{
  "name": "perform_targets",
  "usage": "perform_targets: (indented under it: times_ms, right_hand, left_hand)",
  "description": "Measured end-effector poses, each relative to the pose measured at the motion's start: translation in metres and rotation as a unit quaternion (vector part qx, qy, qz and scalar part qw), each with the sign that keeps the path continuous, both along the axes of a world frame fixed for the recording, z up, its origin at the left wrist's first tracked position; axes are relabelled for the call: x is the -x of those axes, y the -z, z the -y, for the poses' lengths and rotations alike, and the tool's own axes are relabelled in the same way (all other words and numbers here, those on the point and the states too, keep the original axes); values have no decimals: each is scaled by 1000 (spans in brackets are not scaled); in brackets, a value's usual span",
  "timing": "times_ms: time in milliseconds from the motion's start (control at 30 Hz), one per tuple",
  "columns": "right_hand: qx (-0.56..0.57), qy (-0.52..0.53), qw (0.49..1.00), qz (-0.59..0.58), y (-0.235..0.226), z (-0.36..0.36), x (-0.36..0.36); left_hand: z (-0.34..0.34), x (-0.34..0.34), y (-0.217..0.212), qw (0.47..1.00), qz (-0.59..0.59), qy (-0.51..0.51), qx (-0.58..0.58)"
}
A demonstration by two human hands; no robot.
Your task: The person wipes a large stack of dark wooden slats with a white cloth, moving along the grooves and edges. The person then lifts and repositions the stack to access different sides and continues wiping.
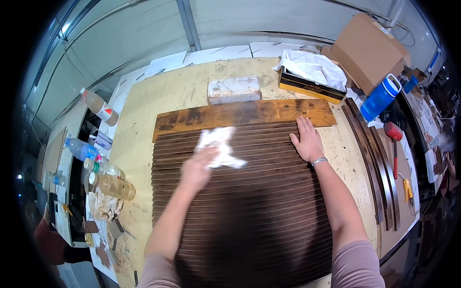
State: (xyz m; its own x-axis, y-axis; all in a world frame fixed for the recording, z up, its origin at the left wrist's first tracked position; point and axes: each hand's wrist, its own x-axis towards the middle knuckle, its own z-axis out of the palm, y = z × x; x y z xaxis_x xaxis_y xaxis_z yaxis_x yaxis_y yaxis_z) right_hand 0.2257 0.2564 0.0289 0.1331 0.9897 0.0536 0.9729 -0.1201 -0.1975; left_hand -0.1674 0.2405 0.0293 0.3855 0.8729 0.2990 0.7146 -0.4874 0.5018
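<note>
A white cloth (pixel 221 148), blurred by motion, lies bunched under the fingers of my left hand (pixel 199 167), which grips it against a dark brown slatted panel (pixel 249 180). Flat on the panel's far right part rests my right hand (pixel 309 142), fingers stretched out and holding nothing; a bracelet circles that wrist. The slats run side to side in close rows. Along their far edge lies a wider brown board (pixel 249 113) with dark, worn-looking grain.
A wrapped white block (pixel 234 90) sits beyond the board. Farther right stand a black box (pixel 309 90) with white cloth and a blue bottle (pixel 379 98). Dark strips (pixel 370 158) and a red mallet (pixel 394 137) lie right. Several bottles line the left, including one of yellowish liquid (pixel 113 186).
</note>
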Motion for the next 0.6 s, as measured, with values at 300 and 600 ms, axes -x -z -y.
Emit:
perform_targets:
  times_ms: [300,600]
  right_hand:
    - [-4,5,1000,-1,0,0,3]
    - [9,7,1000,-8,-3,1,3]
  left_hand:
    - [18,-30,6,998,-46,-18,-35]
    - [-20,95,2,977,-17,-206,51]
